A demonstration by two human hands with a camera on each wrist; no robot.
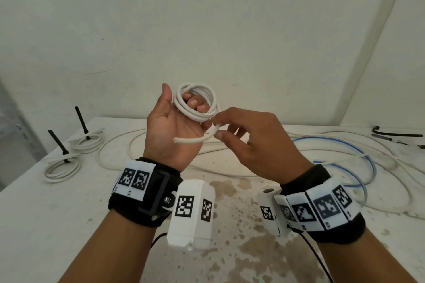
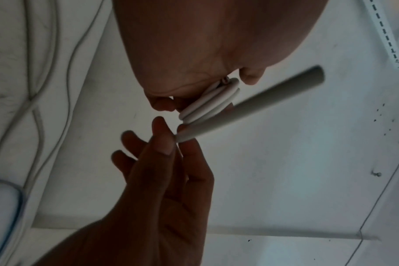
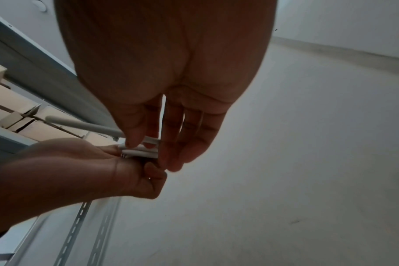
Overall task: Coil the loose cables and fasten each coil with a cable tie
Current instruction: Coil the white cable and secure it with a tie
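**Small white cable coil held up over the worktop, tail end being handled**

The left hand (image 1: 171, 131) is sitting palm-up above the stained white worktop (image 1: 69, 225), with its fingers curling through a small coil of round white cable (image 1: 195, 102), so the loops are hanging around those fingers. The right hand (image 1: 250, 142) is coming in from the side and pinching the loose tail of that same cable (image 1: 195, 140) between thumb and forefinger, right beside the coil; the cut end is sticking out across the left palm. In the left wrist view the loops (image 2: 207, 102) are stacking side by side, with the right fingertips (image 2: 164, 136) touching the tail.

Over on the left of the worktop, two finished white cable coils (image 1: 62, 167) (image 1: 88, 142) are lying flat, each with a black cable tie (image 1: 57, 145) (image 1: 81, 123) standing up out of it. Behind the hands, long loose white cables (image 1: 119, 145) are sprawling about, and a blue-striped clear cable (image 1: 354, 151) is looping on the right. Spare black cable ties (image 1: 395, 134) are lying at the far right edge.
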